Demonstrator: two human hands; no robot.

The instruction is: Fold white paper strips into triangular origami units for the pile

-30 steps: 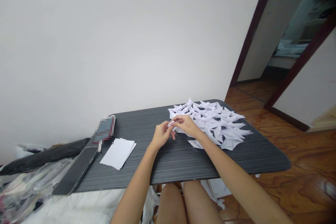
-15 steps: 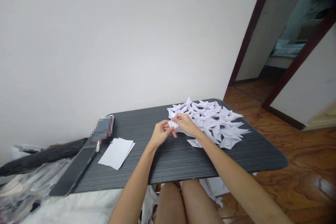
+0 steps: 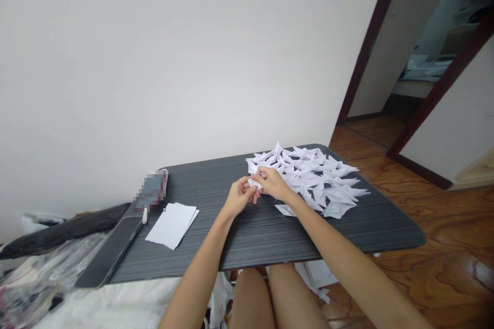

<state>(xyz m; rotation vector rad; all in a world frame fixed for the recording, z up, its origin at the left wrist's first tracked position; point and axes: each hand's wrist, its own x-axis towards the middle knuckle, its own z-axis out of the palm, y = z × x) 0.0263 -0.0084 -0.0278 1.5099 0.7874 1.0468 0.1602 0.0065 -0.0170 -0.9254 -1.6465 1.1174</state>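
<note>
A small piece of folded white paper [image 3: 254, 183] is pinched between my two hands above the dark table. My left hand [image 3: 240, 195] grips its left side, fingers curled underneath. From the right, my right hand [image 3: 271, 182] holds the upper edge between thumb and fingers. Much of the paper is covered by the fingers, so its exact fold cannot be made out. Just beyond and to the right of my hands spreads a pile of folded white paper boats [image 3: 309, 177].
The dark wood-grain table [image 3: 216, 175] stands against a white wall. On its left lie white paper sheets [image 3: 173, 225], a blurred-out item [image 3: 150, 190] and a long black flat object [image 3: 110, 252]. Plastic-wrapped things [image 3: 46, 262] sit left of the table. Paper scraps lie on the floor below.
My fingers have shifted slightly on the folded paper, and less of it shows now. The view has moved a touch; the pile and the sheets lie as before.
</note>
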